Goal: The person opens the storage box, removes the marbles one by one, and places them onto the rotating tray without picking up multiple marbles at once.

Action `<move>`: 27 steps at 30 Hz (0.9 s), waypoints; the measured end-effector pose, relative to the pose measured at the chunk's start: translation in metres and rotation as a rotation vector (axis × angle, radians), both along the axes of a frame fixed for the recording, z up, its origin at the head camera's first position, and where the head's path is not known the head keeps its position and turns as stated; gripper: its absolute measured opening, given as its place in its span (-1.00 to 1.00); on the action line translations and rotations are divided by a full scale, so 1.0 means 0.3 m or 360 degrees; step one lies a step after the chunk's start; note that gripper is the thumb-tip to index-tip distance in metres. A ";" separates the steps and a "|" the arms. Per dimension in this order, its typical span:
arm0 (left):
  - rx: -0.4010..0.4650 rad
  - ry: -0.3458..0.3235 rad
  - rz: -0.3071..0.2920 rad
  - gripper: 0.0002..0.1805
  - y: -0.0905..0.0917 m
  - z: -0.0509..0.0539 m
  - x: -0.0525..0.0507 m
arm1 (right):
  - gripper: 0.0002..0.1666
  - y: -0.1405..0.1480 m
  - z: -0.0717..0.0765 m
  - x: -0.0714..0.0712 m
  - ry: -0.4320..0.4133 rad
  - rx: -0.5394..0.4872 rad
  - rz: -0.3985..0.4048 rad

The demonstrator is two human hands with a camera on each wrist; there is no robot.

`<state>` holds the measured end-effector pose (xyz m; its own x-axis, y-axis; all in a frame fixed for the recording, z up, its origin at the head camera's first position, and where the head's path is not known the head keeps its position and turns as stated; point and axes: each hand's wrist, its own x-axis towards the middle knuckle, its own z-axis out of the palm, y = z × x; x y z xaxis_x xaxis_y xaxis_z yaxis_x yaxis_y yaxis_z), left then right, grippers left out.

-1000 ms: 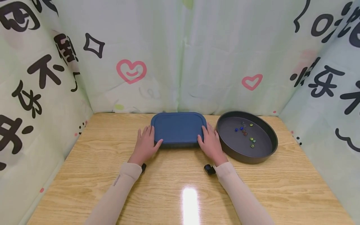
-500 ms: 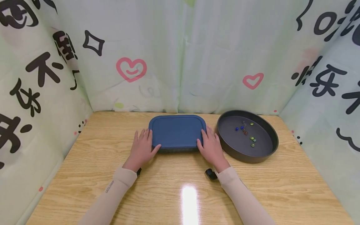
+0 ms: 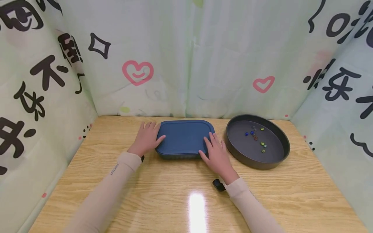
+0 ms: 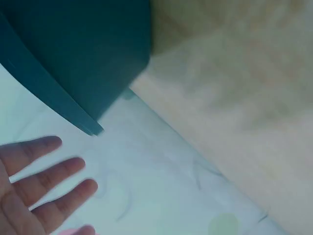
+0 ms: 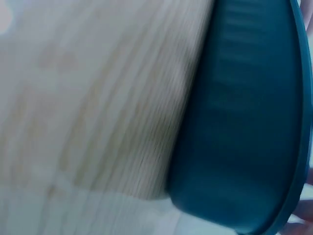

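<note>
A blue rectangular box [image 3: 185, 137] with a flat lid stands on the table near the back. My left hand [image 3: 146, 137] is at its left end, fingers straight and slightly spread, thumb over the lid's edge. In the left wrist view the fingers [image 4: 51, 188] show apart from the box [image 4: 78, 54]. My right hand [image 3: 216, 155] touches the lid's right edge with straight fingers. Only bits of its fingers appear past the rim in the right wrist view, beside the box [image 5: 239, 112]. What the box holds is hidden.
A round dark pan [image 3: 278, 160] stands close to the right of my right hand. Several small glass marbles [image 3: 255, 137] lie scattered in it. Printed curtains [image 3: 186, 64] enclose the wooden table [image 3: 163, 200] at the back and both sides.
The box has come slightly nearer to me over the last second. My left hand has since lifted from its left edge and moved up, while the right hand stays at the right edge.
</note>
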<state>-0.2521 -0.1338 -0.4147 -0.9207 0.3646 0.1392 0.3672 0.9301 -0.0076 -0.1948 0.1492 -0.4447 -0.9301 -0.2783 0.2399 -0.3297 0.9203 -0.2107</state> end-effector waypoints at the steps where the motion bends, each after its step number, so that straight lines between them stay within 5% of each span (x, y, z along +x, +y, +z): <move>1: -0.0005 -0.0029 -0.0017 -0.32 0.002 0.005 -0.022 | -0.30 -0.006 0.001 0.007 0.0017 0.0006 0.0047; 8: -0.0065 -0.0148 -0.0121 -0.36 0.021 0.002 -0.146 | -0.35 -0.066 0.010 0.026 0.0116 0.0073 0.0360; 13: -0.0112 -0.0133 -0.0175 -0.41 0.023 -0.013 -0.186 | -0.47 -0.102 0.005 0.015 0.0269 0.0124 0.0507; 20: -0.0113 -0.0139 -0.0164 -0.42 0.011 -0.019 -0.178 | -0.63 -0.112 0.002 -0.001 0.0386 0.0139 0.0560; 27: -0.0026 -0.0143 -0.0119 -0.42 -0.019 -0.031 -0.116 | -0.63 -0.088 0.008 0.000 0.0340 0.0173 0.0550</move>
